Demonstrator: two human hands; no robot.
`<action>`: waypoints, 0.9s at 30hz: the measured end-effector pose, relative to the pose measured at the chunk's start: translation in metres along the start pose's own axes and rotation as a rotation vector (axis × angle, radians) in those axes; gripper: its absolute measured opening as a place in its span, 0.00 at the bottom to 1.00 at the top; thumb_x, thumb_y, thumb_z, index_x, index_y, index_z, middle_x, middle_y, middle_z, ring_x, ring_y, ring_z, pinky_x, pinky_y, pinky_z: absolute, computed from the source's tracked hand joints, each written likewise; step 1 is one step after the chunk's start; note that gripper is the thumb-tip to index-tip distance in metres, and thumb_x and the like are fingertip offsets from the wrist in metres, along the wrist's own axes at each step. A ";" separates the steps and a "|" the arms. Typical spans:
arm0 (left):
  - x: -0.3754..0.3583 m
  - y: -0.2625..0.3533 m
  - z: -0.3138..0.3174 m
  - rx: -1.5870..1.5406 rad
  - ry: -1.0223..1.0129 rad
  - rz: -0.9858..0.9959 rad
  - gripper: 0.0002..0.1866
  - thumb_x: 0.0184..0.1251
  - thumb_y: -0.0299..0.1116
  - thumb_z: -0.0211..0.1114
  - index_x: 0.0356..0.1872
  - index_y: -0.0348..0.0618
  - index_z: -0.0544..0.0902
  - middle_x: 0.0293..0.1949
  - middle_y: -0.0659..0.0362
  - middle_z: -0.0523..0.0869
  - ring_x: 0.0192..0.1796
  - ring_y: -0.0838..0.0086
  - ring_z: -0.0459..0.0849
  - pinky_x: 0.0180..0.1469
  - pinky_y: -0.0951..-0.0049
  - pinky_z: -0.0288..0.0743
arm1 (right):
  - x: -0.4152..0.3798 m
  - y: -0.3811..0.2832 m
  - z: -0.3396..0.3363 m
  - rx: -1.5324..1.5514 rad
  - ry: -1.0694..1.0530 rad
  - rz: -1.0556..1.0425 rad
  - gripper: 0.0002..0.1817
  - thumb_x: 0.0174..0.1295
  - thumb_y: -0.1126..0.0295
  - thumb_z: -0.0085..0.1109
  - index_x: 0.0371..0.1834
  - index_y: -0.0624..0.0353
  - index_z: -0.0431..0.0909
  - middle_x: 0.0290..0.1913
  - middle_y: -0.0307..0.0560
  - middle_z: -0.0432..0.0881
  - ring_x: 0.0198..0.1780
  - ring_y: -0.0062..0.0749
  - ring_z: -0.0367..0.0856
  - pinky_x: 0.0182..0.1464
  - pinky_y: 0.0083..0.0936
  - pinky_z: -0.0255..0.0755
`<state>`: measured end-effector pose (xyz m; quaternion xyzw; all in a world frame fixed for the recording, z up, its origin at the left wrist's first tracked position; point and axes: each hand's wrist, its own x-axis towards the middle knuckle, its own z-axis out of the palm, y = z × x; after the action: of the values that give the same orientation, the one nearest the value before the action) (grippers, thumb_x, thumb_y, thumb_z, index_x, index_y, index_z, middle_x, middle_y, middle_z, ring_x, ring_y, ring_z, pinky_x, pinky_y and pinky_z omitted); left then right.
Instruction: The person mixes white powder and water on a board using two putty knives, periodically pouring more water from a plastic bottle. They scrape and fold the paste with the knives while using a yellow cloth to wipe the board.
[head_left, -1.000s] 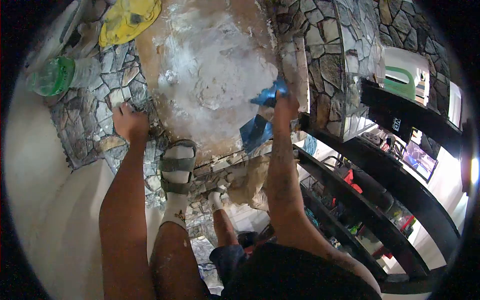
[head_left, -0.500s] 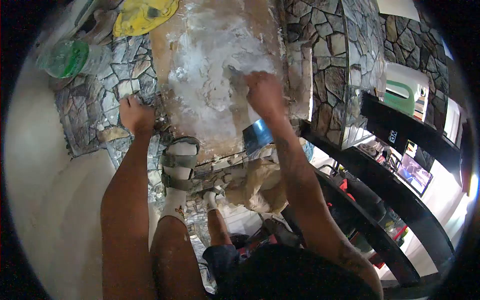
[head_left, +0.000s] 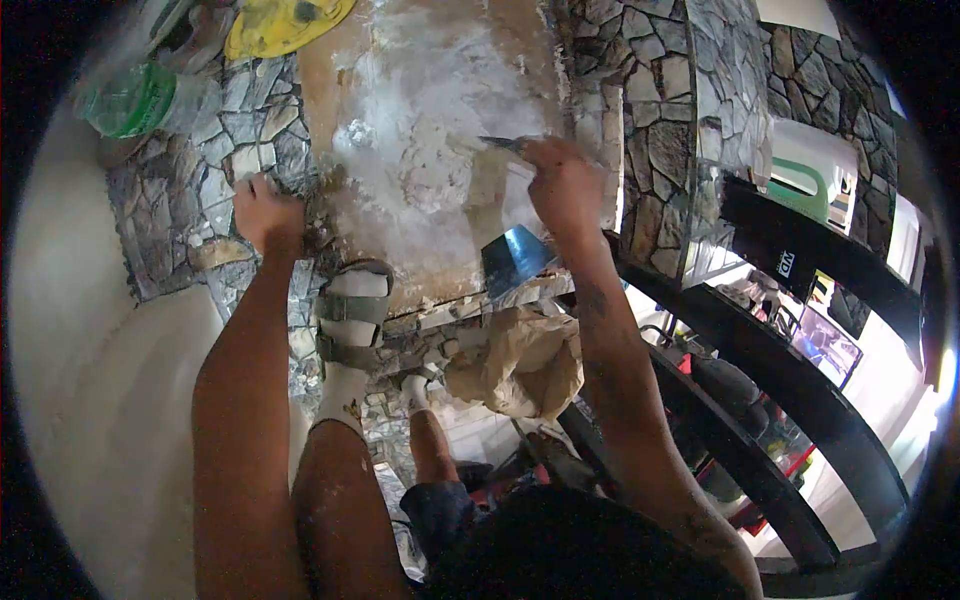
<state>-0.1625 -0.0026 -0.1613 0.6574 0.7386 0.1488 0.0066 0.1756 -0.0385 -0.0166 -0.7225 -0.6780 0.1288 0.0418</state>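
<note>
My right hand (head_left: 566,192) is closed around a trowel (head_left: 502,143), whose thin dark blade points left over the board. Its handle is hidden in my fist. Pale wet paste and white powder (head_left: 430,150) cover the middle of the brown board (head_left: 322,110). Left of the board, my left hand (head_left: 268,215) rests with curled fingers on the stone-patterned surface (head_left: 225,165); whether anything is inside them is hidden. A shiny blue flat sheet (head_left: 514,262) lies at the board's near right corner, below my right hand.
A crumpled brown paper bag (head_left: 535,365) stands below the board. My sandalled foot (head_left: 352,305) is at its near edge. Upper left are a clear bottle with a green label (head_left: 135,100) and a yellow, stained object (head_left: 285,25). Black curved rails (head_left: 770,345) run along the right.
My right hand has moved right with the trowel, drawing the blade across the paste. My left hand stays almost in place. The view has shifted slightly.
</note>
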 end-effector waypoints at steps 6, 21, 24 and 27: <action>0.001 -0.005 0.006 -0.018 -0.011 0.006 0.15 0.43 0.29 0.60 0.37 0.42 0.79 0.40 0.52 0.75 0.42 0.53 0.77 0.41 0.56 0.73 | -0.023 0.008 0.030 0.012 0.064 -0.077 0.12 0.50 0.77 0.55 0.39 0.55 0.82 0.44 0.52 0.80 0.46 0.49 0.78 0.43 0.41 0.75; -0.002 0.003 -0.001 0.076 -0.067 -0.019 0.15 0.45 0.31 0.60 0.38 0.42 0.79 0.41 0.53 0.75 0.42 0.55 0.78 0.41 0.57 0.74 | 0.060 0.020 0.011 -0.151 -0.025 -0.258 0.09 0.54 0.70 0.57 0.38 0.55 0.81 0.40 0.50 0.82 0.43 0.50 0.79 0.43 0.43 0.74; -0.001 -0.004 0.003 0.053 -0.059 -0.023 0.15 0.44 0.30 0.60 0.38 0.42 0.79 0.40 0.53 0.75 0.42 0.55 0.78 0.41 0.58 0.74 | 0.046 0.004 -0.005 -0.136 -0.052 -0.214 0.10 0.52 0.72 0.56 0.38 0.55 0.81 0.42 0.50 0.82 0.44 0.51 0.79 0.43 0.42 0.74; -0.001 -0.002 0.002 0.020 -0.036 -0.010 0.16 0.43 0.30 0.60 0.37 0.42 0.79 0.40 0.54 0.75 0.41 0.55 0.78 0.41 0.58 0.74 | 0.029 -0.006 0.010 -0.129 -0.105 -0.263 0.12 0.47 0.74 0.57 0.36 0.55 0.80 0.43 0.50 0.81 0.45 0.50 0.79 0.43 0.42 0.74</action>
<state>-0.1643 -0.0030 -0.1643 0.6564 0.7430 0.1295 0.0143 0.1688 -0.0101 -0.0283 -0.6211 -0.7747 0.1161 -0.0235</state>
